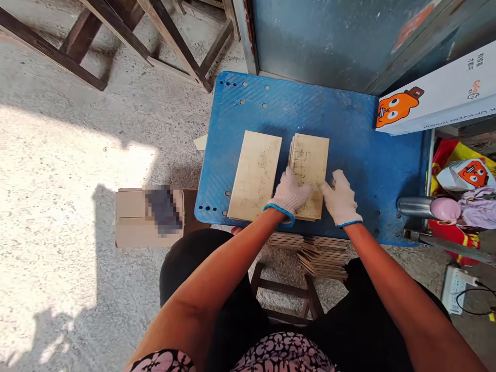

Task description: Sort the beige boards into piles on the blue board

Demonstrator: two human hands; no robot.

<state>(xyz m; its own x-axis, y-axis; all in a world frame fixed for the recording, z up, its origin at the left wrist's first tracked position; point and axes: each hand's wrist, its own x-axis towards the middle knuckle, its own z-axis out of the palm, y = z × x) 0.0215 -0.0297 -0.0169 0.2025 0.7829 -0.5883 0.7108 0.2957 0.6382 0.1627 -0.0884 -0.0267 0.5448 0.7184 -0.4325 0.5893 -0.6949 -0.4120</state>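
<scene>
Two piles of thin, pale wooden boards lie side by side on a blue tabletop (352, 134). The left pile (253, 170) shows a smooth top board with dark specks. Dark marks also cover the right pile (310, 160), whose left edges are slightly uneven. My left hand (291, 194), in a white knit glove with a blue cuff, grips the left side of the right pile, thumb across its top. Gloved the same way, my right hand (341, 199) is open at that pile's right edge, its thumb close to the boards and fingers apart.
More boards (325, 253) are stacked below the table's near edge, above a wooden stool (284, 289). A white box (437, 98) and a metal flask (414, 206) are at the right. A cardboard box (129, 219) sits on the floor at left; a power strip (454, 289) lies right.
</scene>
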